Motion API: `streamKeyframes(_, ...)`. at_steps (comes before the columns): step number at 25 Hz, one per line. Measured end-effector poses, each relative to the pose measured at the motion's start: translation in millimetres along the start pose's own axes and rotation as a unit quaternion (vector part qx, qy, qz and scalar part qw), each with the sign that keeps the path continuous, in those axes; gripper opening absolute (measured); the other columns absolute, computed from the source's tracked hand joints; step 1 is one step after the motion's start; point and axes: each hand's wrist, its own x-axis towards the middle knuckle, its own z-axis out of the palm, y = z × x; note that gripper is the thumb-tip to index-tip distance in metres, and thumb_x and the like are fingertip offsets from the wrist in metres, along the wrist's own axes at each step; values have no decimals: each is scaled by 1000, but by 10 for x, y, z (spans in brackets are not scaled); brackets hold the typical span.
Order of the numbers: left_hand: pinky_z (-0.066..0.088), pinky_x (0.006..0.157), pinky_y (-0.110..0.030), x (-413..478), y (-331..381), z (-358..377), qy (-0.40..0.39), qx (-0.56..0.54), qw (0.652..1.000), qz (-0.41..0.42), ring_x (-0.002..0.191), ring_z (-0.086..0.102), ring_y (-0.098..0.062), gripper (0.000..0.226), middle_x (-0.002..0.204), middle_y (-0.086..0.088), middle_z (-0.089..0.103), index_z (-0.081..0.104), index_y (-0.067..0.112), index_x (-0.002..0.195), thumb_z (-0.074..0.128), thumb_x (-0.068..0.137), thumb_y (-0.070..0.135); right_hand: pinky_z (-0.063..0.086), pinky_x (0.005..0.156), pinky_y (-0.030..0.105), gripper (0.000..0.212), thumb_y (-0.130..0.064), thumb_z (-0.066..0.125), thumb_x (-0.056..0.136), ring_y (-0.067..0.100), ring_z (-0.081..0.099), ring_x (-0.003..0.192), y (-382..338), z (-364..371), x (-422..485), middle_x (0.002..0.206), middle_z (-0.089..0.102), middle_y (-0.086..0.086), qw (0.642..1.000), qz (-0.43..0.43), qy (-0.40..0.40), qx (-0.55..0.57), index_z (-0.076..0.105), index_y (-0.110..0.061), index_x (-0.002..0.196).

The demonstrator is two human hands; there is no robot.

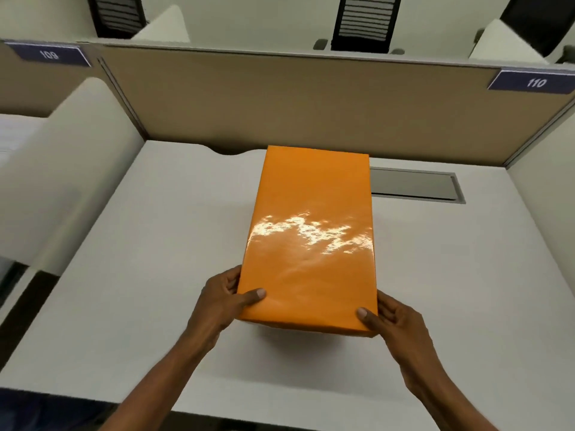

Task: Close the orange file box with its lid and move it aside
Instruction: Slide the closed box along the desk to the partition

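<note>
Hands grip the near corners of the orange box [309, 241], which I see lying lengthwise near the middle of the white surface [149, 244], its long side running away from me. My left hand [225, 301] clasps the near-left corner, thumb on top and fingers down the side; my right hand [393, 320] holds the near-right corner the same way. The glossy top face is shut, with glare across it. A grey cable hatch [417, 185] sits just right of the far end, before the tan partition [280, 101].
</note>
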Motion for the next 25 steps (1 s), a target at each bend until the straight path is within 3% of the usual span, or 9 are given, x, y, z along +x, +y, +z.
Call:
streamKeyframes(2,50,69,-20,102,67,-447,10,-8,1000,15,89,63,0,70,108,15,65,55,27,137,83,74,38,51,55,2,59,-28,79,84,-19,70,81,-254,370,85,84,74,-40,1000,-14,-6,14,61,-25,140)
streamKeyframes(7,51,75,-25,541,174,-1792,42,2,998,52,92,64,-10,72,116,8,64,53,21,140,83,75,34,57,68,13,57,-19,77,87,-4,74,92,-958,1582,368,104,75,-24,995,-53,-38,72,60,-20,141)
streamKeyframes(9,54,84,-34,795,216,-2347,45,-4,998,54,103,65,-20,72,123,2,64,51,18,141,82,77,29,58,76,17,56,-16,75,90,3,73,100,-1274,2167,503,116,75,-14,994,-67,-43,75,58,-17,143)
streamKeyframes(12,50,95,-45,1291,248,-3053,47,20,998,33,113,61,-31,66,134,-10,61,52,10,139,80,80,17,54,104,42,52,-13,68,96,23,65,122,-1610,2982,758,136,68,3,994,-86,-40,61,54,-12,146)
streamKeyframes(14,49,101,-50,1619,223,-3459,61,28,998,20,117,60,-35,64,134,-14,62,54,7,138,80,80,13,49,111,51,48,-11,66,97,30,63,126,-1764,3462,955,138,67,8,995,-81,-41,51,56,-9,144)
streamKeyframes(17,48,103,-56,2072,70,-3904,76,24,997,16,116,61,-39,59,132,-19,63,56,6,135,77,79,5,51,108,54,40,-7,65,96,32,66,120,-1863,4023,1253,129,72,10,996,-65,-44,44,63,-8,136)
streamKeyframes(20,47,104,-50,2464,-146,-4147,104,13,994,-8,120,54,-31,68,139,-9,52,45,12,143,73,82,2,54,102,57,30,-5,66,94,34,70,112,-1910,4433,1505,116,77,12,997,-45,-49,31,72,-10,123)
streamKeyframes(23,45,93,-38,2763,-368,-4229,133,93,987,-3,128,49,-31,63,145,-8,46,41,15,146,63,88,2,56,94,53,20,-7,67,94,36,72,107,-1935,4748,1766,109,78,17,998,-36,-48,12,74,-6,112)
streamKeyframes(25,41,104,-41,2864,-538,-4166,168,172,970,48,140,40,-38,60,157,-18,36,37,8,151,55,93,4,56,88,49,19,-10,65,95,35,71,103,-1929,4910,1904,108,76,20,998,-38,-46,1,72,-2,111)
